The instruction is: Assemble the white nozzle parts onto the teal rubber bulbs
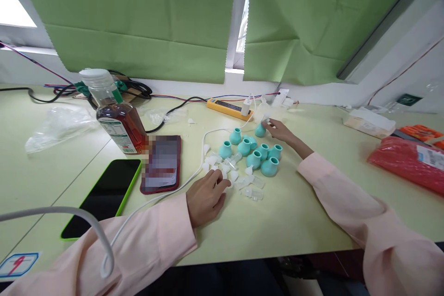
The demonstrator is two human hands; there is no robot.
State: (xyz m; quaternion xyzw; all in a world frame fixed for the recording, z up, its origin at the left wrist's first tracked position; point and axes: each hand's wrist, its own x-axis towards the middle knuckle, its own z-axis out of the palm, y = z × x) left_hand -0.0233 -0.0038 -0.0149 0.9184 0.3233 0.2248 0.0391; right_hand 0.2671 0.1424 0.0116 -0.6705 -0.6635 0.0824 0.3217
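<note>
My right hand (277, 130) reaches to the back of the group of teal bulbs. Its fingertips are pinched at the top of a teal squeeze bulb (260, 130), where a small translucent tip shows. My left hand (207, 198) rests on the table, fingers loosely bent and apart, beside a scatter of translucent white tips (234, 175) and clear plastic tubes (254, 194). Nothing shows in it, though the underside of its fingers is hidden. Between the hands stand several more teal bulbs (269, 166), mostly upright with open necks.
To the left are a bottle of brown liquid (121, 125), a red-cased phone (161, 164) and a green-cased phone (104, 196). A white cable (187, 180) crosses the table. Behind sits a yellow power strip (227, 109); a red plastic package (409, 162) lies right.
</note>
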